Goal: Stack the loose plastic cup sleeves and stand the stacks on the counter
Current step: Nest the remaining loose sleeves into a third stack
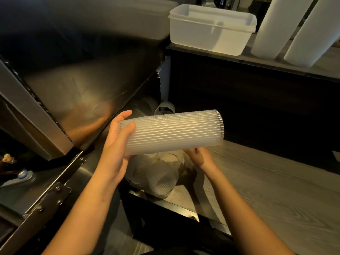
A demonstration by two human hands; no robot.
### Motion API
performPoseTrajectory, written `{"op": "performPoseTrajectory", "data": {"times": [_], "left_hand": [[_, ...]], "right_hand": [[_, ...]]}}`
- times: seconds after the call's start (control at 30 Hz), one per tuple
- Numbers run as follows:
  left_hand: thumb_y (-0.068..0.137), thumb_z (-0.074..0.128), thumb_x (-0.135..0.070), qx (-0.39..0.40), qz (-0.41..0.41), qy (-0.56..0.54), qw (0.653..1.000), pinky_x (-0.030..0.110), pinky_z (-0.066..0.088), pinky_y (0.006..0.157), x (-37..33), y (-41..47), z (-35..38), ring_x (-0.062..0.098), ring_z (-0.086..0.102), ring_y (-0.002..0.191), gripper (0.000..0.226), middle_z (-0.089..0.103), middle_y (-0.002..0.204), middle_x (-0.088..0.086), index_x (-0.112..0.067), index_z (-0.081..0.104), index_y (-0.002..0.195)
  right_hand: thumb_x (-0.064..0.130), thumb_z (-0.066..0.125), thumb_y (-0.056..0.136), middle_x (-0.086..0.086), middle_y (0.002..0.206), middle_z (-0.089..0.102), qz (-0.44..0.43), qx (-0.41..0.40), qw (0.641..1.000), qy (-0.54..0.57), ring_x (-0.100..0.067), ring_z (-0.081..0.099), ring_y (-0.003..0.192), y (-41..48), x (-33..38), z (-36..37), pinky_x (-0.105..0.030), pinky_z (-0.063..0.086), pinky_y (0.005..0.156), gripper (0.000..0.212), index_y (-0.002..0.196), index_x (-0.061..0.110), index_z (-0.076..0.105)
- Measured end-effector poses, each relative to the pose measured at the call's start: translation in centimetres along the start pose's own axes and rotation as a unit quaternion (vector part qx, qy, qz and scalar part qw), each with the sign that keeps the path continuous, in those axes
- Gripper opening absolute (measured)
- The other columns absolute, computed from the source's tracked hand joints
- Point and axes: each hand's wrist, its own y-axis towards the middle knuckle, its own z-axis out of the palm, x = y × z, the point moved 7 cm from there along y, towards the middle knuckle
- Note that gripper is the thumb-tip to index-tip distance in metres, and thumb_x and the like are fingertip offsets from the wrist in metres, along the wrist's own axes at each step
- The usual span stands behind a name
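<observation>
Over wood-grain counter [276,190], left hand [115,144] grip clasps sleeve stack [174,132]; right hand [199,158] grip unclear.

You have one sleeve stack [171,132], loose sleeves [161,179] too jumbled to count, one tub [207,34], two white columns [281,24].

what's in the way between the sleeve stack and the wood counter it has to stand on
Nothing visible. The left hand holds the sleeve stack level above the wood counter, the right hand just under it. The loose sleeves are piled lower left, beside the bare stretch at right.
</observation>
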Motion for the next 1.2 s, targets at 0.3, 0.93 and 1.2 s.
{"op": "performPoseTrajectory", "data": {"times": [0.3, 0.93, 1.2], "left_hand": [[0.086, 0.053, -0.032, -0.004, -0.002, 0.000, 1.000, 0.020, 0.052, 0.061, -0.1, 0.0, -0.2, 0.010, 0.051, 0.094, 0.028, 0.048, 0.111, -0.007, -0.042, 0.051, 0.113], [0.077, 0.053, -0.037, 0.019, -0.017, -0.010, 1.000, 0.021, 0.052, 0.059, 0.1, -0.1, 0.3, 0.012, 0.052, 0.093, 0.037, 0.049, 0.111, -0.004, -0.041, 0.052, 0.113], [0.073, 0.052, -0.039, 0.017, -0.007, 0.019, 1.000, 0.020, 0.051, 0.061, -0.1, -0.4, 0.5, 0.012, 0.051, 0.096, 0.041, 0.047, 0.113, -0.006, -0.044, 0.051, 0.113]], "right_hand": [[0.035, 0.041, 0.092, -0.003, 0.126, 0.058, 0.018, -0.010, 0.997, -0.075, -0.023, 0.053, 0.114, 0.4, -1.9, 2.4, -0.032, 0.040, 0.088, 0.035, 0.122, 0.025, 0.057], [0.025, 0.061, 0.084, 0.009, 0.058, 0.045, -0.103, 0.055, 0.788, 0.604, -0.001, 0.034, 0.044, -2.5, 2.5, -7.6, -0.013, 0.026, 0.040, 0.013, 0.088, 0.014, 0.056], [0.009, 0.038, 0.096, 0.009, 0.053, 0.044, -0.095, 0.041, 0.920, 0.377, -0.002, 0.034, 0.046, -3.1, 3.5, -6.5, -0.016, 0.029, 0.044, 0.026, 0.080, 0.018, 0.056]]}}
